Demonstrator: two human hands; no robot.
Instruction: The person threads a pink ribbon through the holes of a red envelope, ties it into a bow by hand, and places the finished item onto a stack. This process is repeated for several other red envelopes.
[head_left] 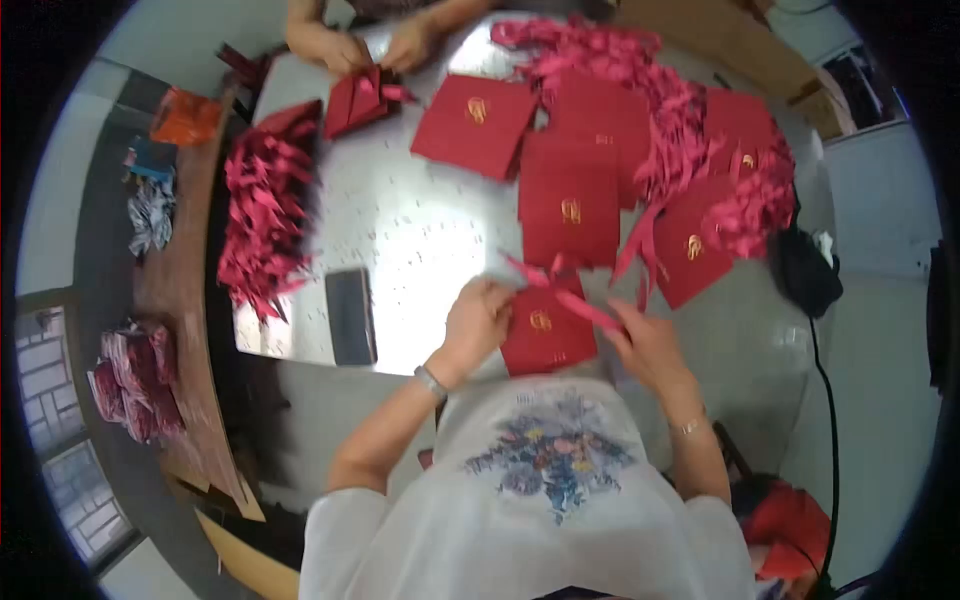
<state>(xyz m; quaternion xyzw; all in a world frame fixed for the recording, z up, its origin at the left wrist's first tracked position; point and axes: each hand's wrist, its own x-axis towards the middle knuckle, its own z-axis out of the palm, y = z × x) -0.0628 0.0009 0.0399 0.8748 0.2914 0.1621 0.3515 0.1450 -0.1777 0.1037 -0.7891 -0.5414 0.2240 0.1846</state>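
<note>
A small red gold-marked folder (541, 322) lies at the table's near edge, in front of my body. Across its upper part runs a pink ribbon (575, 300), with a loop near its middle. My right hand (648, 348) pinches the ribbon's right-hand part between thumb and fingers. At the folder's left edge is my left hand (478, 322), its fingers curled closed; what they grip is hidden. Just beyond lies a stack of red folders (570, 190) with a gold emblem on top.
Heaped pink ribbons (680, 130) cover more folders at the right. A ribboned pile (265, 205) and a phone (350, 316) lie left. Across the table (400, 220), another person's hands (385, 52) handle a red folder (355, 103). A black cable (828, 400) hangs at the right.
</note>
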